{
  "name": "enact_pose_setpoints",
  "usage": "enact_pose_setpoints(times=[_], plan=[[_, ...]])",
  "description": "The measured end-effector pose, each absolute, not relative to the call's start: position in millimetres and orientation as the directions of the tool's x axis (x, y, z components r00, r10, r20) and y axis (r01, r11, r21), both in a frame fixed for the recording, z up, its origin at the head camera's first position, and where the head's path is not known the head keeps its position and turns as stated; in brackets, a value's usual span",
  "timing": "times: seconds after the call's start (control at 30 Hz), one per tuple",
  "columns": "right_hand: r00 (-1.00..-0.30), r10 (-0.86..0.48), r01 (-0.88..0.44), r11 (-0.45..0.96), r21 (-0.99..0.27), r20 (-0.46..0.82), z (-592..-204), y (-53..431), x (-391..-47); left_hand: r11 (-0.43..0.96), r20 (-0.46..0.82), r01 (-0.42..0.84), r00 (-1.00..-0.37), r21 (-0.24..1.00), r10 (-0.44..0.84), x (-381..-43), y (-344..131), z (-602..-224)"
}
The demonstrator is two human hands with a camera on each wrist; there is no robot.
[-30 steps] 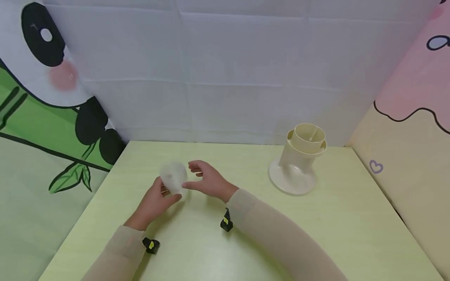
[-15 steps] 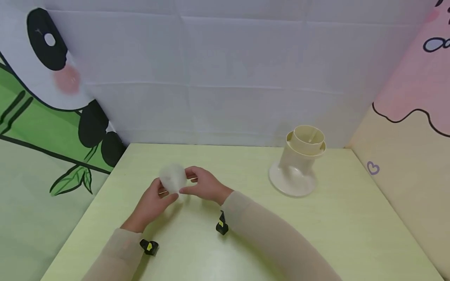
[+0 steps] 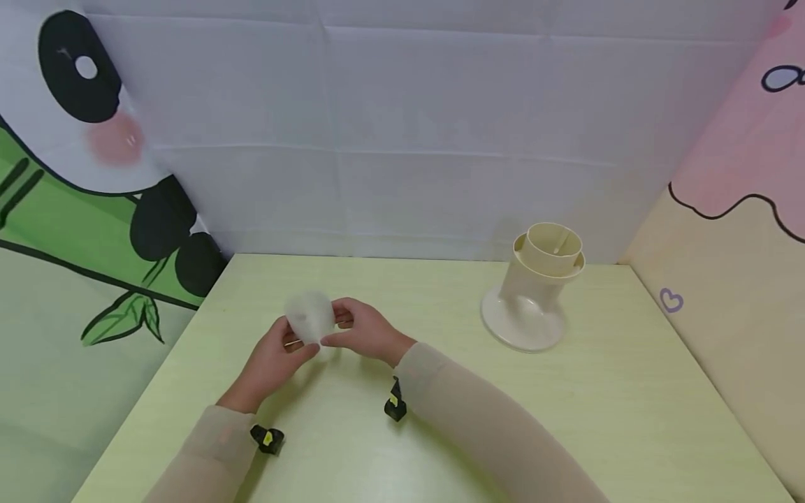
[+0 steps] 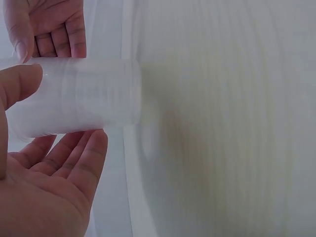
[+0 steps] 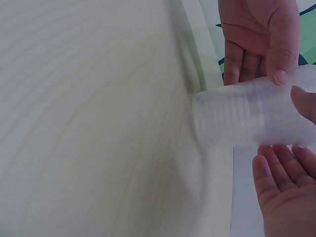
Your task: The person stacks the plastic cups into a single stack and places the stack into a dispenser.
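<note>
A translucent plastic cup [image 3: 310, 316] with fine ribs round its wall is held between the two hands, raised over the left part of the table. The left hand [image 3: 267, 365] grips its left side, thumb at the front and fingers curved behind and under it. From the right, the right hand [image 3: 374, 332] holds the same cup, its thumb near the lower end and its fingers at the far side. In the left wrist view the cup [image 4: 98, 96] lies across between both hands, one end toward the table. The right wrist view shows the cup's end [image 5: 222, 116] with closely spaced rings.
A cream double-walled tube holder [image 3: 547, 262] on a round white base [image 3: 525, 328] stands at the back right of the pale wooden table [image 3: 629, 398]. A white cloth [image 3: 428, 126] hangs behind, with cartoon-printed panels [image 3: 723, 293] on both sides.
The right hand has moved slightly left and its fingers have come in onto the cup. The left hand and the cup have hardly moved; the holder stands where it was.
</note>
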State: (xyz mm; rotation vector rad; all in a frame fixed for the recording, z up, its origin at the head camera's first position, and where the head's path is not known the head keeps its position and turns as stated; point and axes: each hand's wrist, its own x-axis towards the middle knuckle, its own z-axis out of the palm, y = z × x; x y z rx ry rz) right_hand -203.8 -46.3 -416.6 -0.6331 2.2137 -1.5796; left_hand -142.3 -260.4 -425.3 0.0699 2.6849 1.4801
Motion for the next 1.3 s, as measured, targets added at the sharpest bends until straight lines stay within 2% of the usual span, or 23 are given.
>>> enact_pose_setpoints(times=[0.27, 0.43, 0.6, 0.77, 0.97, 1.3], plan=[[-0.848, -0.530, -0.151, 0.271, -0.951, -0.016, -416.5, -46.1, -204.4, 0.519, -0.035, 0.011, -0.996, 0.854, 0.078, -143.2, -258.8, -422.7], [-0.851, -0.524, -0.079, 0.202, -0.976, -0.039, -419.0, -38.4, -203.7, 0.500, -0.040, 0.016, -0.994, 0.866, 0.101, -142.6, -252.3, -420.7], [-0.857, -0.513, -0.042, 0.173, -0.984, -0.053, -421.7, -24.1, -199.9, 0.490, -0.054, 0.011, -0.992, 0.871, 0.118, -142.3, -241.3, -422.7], [-0.856, -0.513, -0.031, 0.172, -0.985, -0.062, -418.4, -6.3, -192.3, 0.467, -0.015, 0.054, -0.990, 0.883, 0.144, -139.2, -225.1, -422.5], [-0.857, -0.509, -0.005, 0.163, -0.987, -0.080, -408.2, 17.6, -180.1, 0.476, -0.005, 0.081, -0.984, 0.876, 0.176, -131.3, -203.7, -410.3], [-0.867, -0.497, -0.009, 0.118, -0.993, -0.051, -389.2, 77.5, -152.4, 0.474, 0.010, 0.183, -0.939, 0.861, 0.343, -125.9, -158.9, -380.0]])
